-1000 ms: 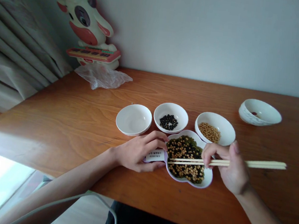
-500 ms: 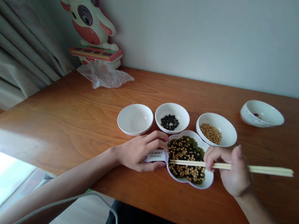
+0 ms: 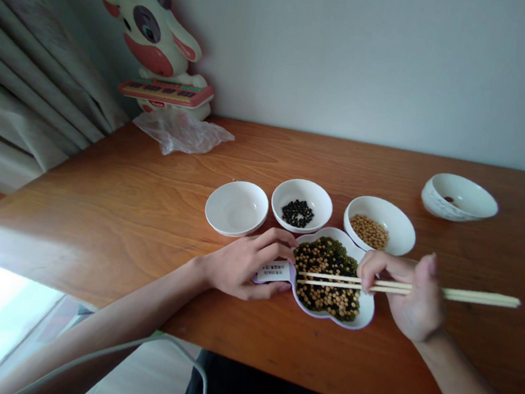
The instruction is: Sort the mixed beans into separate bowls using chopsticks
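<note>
My left hand is closed around the labelled handle of a scalloped white plate with a lilac edge. Mixed beans, black, tan and green, cover most of that plate. Between the fingers of my right hand is a pair of chopsticks, lying nearly level over the beans. Their tips are slightly apart, near the plate's left side, with no bean visibly caught between them. Behind the plate stand a white bowl holding black beans and another holding tan soybeans.
A bare white bowl stands at the left of the row. Farther back on the right is a patterned bowl with something small and dark inside. A crumpled plastic bag lies before a cow-shaped toy keyboard. A cable crosses below my left forearm.
The chopstick tips, together half a second ago, have spread apart. My left hand keeps its place on the handle, and the view has shifted slightly.
</note>
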Demonstrator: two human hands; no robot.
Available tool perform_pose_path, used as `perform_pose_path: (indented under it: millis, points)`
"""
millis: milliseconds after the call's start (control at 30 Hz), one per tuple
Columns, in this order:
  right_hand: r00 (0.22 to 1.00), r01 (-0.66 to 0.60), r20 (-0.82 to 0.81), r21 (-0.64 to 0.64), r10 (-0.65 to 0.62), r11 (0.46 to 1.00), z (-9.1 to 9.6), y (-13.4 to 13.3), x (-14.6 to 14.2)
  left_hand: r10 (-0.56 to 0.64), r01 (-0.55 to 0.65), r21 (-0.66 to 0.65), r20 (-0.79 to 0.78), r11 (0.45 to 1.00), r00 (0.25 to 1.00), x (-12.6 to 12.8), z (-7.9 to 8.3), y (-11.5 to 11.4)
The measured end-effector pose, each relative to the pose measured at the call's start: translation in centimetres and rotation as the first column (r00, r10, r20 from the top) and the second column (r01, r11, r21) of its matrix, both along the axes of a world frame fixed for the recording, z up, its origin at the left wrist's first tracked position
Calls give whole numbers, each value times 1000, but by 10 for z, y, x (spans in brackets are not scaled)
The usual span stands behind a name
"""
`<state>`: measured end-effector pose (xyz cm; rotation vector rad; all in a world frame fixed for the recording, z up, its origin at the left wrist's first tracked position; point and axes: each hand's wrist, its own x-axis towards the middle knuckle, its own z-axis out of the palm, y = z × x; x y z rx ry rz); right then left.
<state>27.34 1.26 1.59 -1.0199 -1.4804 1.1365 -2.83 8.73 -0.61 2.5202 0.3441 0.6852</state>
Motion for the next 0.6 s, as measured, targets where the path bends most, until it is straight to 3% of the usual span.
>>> perform_pose_path:
  millis: [333,600]
  points:
    - [1000,-19,-1,-29,19,999,-10,-1,3,0,0,3,0,1000,1000,-1,-1,0]
    - [999,-17,-39,-35,15,999,-6,0,-1,9,-10,17,16,1000,1000,0,0,0]
